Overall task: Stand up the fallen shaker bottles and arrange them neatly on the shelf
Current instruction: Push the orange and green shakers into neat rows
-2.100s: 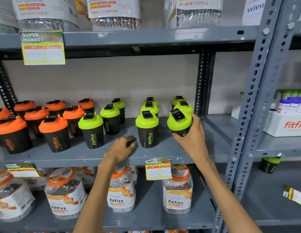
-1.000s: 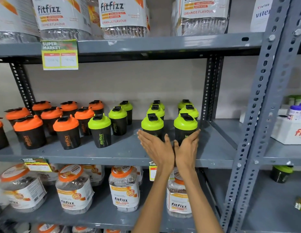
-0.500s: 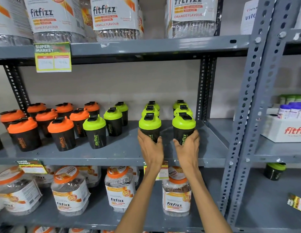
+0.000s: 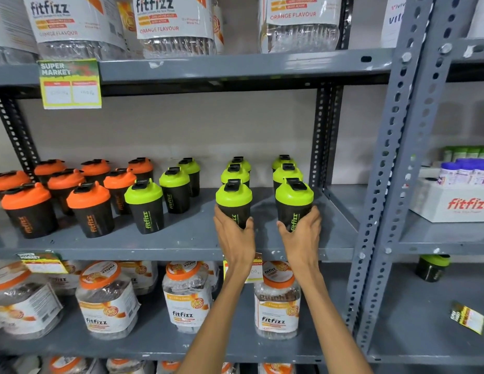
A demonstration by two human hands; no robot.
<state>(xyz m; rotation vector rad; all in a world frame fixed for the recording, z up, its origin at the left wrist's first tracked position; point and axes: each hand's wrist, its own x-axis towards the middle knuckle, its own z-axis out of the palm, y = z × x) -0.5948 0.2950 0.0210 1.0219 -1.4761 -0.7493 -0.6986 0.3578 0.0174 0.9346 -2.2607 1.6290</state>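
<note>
Black shaker bottles stand upright in rows on the grey middle shelf: orange-lidded ones on the left, green-lidded ones in the middle and right. My left hand wraps the base of the front green-lidded shaker in the second column from the right. My right hand wraps the base of the front green-lidded shaker in the rightmost column. Two more green-lidded shakers stand behind each held one. All shakers on this shelf are upright.
Large fitfizz jars fill the shelf below and the shelf above. A grey perforated upright bounds the shelf at the right. Beyond it are a white fitfizz box and one green-lidded shaker on a lower shelf.
My hands left the shelf edge, came together in front of the two front right shakers, then closed around their bases. The view has shifted slightly.
</note>
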